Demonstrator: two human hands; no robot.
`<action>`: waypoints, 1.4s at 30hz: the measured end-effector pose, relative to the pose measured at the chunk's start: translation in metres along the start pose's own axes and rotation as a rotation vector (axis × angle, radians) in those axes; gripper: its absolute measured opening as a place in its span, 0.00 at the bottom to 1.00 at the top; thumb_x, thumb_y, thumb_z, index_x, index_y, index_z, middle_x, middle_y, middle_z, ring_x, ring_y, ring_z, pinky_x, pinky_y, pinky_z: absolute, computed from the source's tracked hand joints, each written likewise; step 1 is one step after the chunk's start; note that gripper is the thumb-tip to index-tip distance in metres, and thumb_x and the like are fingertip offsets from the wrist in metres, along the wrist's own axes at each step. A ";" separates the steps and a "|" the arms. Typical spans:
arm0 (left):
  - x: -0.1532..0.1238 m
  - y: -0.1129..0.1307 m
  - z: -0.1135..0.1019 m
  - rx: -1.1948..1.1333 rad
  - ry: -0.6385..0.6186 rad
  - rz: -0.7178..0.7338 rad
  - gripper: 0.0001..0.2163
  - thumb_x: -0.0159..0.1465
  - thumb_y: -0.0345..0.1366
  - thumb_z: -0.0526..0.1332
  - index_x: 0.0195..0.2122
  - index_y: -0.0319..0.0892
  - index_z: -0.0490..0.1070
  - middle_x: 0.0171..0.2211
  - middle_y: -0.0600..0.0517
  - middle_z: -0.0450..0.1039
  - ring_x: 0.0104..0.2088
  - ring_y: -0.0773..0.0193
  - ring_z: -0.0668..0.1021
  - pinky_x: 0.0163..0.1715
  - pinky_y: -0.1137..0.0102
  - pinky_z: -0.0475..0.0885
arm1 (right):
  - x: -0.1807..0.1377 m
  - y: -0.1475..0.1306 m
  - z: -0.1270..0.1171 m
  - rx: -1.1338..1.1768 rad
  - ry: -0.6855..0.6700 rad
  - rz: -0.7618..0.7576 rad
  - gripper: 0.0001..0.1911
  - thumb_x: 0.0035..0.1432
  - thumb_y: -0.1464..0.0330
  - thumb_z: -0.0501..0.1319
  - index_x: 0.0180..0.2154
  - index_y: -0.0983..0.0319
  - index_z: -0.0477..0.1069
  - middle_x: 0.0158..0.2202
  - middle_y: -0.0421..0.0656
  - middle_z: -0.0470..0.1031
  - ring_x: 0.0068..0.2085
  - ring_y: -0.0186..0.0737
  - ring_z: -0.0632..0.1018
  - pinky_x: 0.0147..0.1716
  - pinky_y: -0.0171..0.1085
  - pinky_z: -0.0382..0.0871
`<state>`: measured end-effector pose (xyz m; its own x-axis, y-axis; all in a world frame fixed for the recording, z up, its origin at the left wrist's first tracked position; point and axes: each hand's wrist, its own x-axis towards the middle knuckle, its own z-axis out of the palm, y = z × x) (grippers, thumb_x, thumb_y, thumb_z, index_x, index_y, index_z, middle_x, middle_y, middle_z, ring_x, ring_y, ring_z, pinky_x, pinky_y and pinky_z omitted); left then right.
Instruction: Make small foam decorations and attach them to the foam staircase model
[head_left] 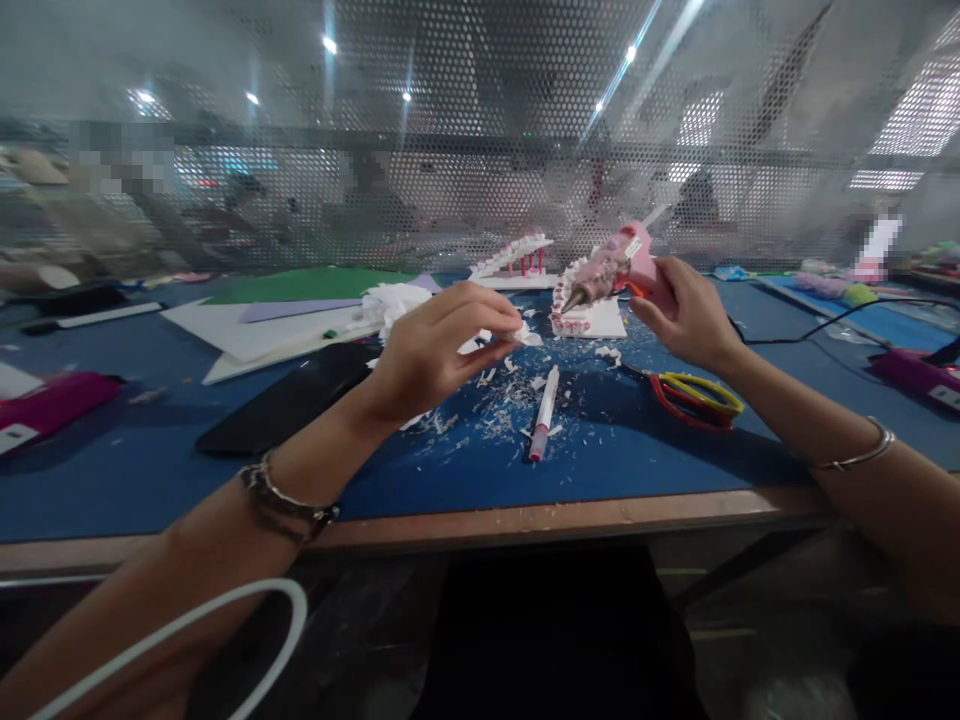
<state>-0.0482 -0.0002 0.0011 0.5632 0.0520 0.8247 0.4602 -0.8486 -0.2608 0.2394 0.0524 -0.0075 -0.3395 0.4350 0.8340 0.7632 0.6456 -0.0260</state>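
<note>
Head view: the left hand (431, 350) pinches a small white paper scrap (525, 335) between closed fingers (491, 352), above a blue-topped bench (150, 470) littered with white shavings (487, 410). The right hand (686, 315) is wrapped tight around a pink glue gun (619, 265), nozzle aimed left over a white foam model (589, 310). A pink-tipped marker (544, 412) lies between the hands, scissors (697, 397) near the right wrist. A perforated screen (480, 130) backs the bench, with ceiling lights glaring through it.
</note>
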 end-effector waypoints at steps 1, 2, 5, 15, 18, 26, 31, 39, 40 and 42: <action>-0.001 0.002 0.000 0.024 0.029 0.034 0.06 0.58 0.30 0.62 0.37 0.44 0.69 0.35 0.52 0.74 0.37 0.65 0.76 0.37 0.70 0.73 | -0.001 -0.005 -0.002 -0.005 0.001 -0.023 0.17 0.54 0.57 0.56 0.42 0.60 0.62 0.38 0.49 0.69 0.37 0.47 0.71 0.35 0.45 0.66; -0.002 0.003 0.001 0.041 0.046 0.057 0.07 0.58 0.30 0.62 0.37 0.44 0.68 0.36 0.53 0.74 0.37 0.66 0.76 0.37 0.70 0.73 | -0.001 -0.009 -0.004 -0.011 0.004 -0.040 0.18 0.55 0.56 0.55 0.44 0.60 0.61 0.38 0.49 0.69 0.38 0.47 0.70 0.36 0.46 0.66; -0.003 0.006 0.002 0.028 0.076 0.099 0.08 0.57 0.28 0.63 0.38 0.44 0.68 0.36 0.53 0.74 0.37 0.66 0.77 0.37 0.72 0.73 | -0.003 -0.019 -0.010 -0.022 0.014 -0.066 0.20 0.56 0.56 0.54 0.46 0.60 0.59 0.40 0.50 0.67 0.39 0.47 0.70 0.37 0.46 0.66; -0.004 0.009 0.003 0.066 0.055 0.070 0.09 0.57 0.30 0.63 0.38 0.45 0.67 0.36 0.53 0.74 0.36 0.65 0.76 0.35 0.70 0.74 | -0.004 -0.023 -0.010 -0.031 -0.018 -0.061 0.19 0.57 0.55 0.52 0.48 0.54 0.56 0.43 0.47 0.66 0.40 0.47 0.70 0.38 0.47 0.67; -0.004 0.008 0.003 0.062 0.053 0.058 0.09 0.57 0.30 0.63 0.38 0.45 0.67 0.36 0.53 0.74 0.36 0.64 0.76 0.36 0.69 0.74 | -0.004 -0.025 -0.012 -0.028 -0.041 -0.039 0.19 0.58 0.54 0.51 0.49 0.54 0.56 0.43 0.48 0.66 0.40 0.46 0.69 0.38 0.47 0.67; -0.006 0.005 0.004 0.017 0.046 0.047 0.11 0.56 0.28 0.63 0.39 0.43 0.67 0.37 0.51 0.73 0.39 0.64 0.75 0.39 0.70 0.72 | -0.003 -0.023 -0.012 -0.032 -0.025 -0.047 0.20 0.58 0.56 0.52 0.49 0.59 0.58 0.42 0.49 0.66 0.39 0.48 0.70 0.36 0.46 0.67; -0.006 0.005 0.004 0.035 0.057 0.027 0.10 0.56 0.29 0.64 0.38 0.44 0.67 0.36 0.52 0.73 0.38 0.65 0.76 0.39 0.70 0.73 | -0.002 -0.019 -0.010 -0.034 -0.021 -0.034 0.21 0.58 0.55 0.53 0.49 0.58 0.59 0.41 0.48 0.67 0.38 0.48 0.70 0.34 0.46 0.66; -0.003 0.005 0.007 -0.001 0.102 -0.040 0.06 0.56 0.30 0.64 0.34 0.42 0.68 0.33 0.52 0.75 0.37 0.64 0.77 0.37 0.70 0.74 | 0.001 0.012 -0.005 -0.164 -0.016 -0.040 0.24 0.54 0.57 0.57 0.49 0.63 0.61 0.42 0.50 0.67 0.39 0.46 0.70 0.34 0.42 0.64; -0.003 0.005 0.008 -0.027 0.099 -0.068 0.05 0.56 0.30 0.64 0.33 0.42 0.68 0.33 0.52 0.75 0.37 0.64 0.77 0.36 0.70 0.74 | 0.002 0.024 -0.005 -0.195 -0.005 -0.036 0.23 0.54 0.57 0.57 0.48 0.64 0.62 0.41 0.50 0.68 0.39 0.44 0.70 0.34 0.40 0.63; -0.003 0.003 0.012 -0.081 0.095 -0.120 0.05 0.56 0.30 0.63 0.33 0.41 0.69 0.33 0.51 0.74 0.36 0.65 0.76 0.35 0.71 0.75 | 0.003 0.055 -0.006 -0.219 0.001 -0.003 0.17 0.54 0.57 0.58 0.39 0.64 0.65 0.34 0.47 0.69 0.33 0.40 0.69 0.31 0.38 0.60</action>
<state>-0.0402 0.0032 -0.0077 0.4382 0.1083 0.8923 0.4608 -0.8794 -0.1196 0.2833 0.0858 -0.0029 -0.3417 0.4323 0.8345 0.8633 0.4953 0.0969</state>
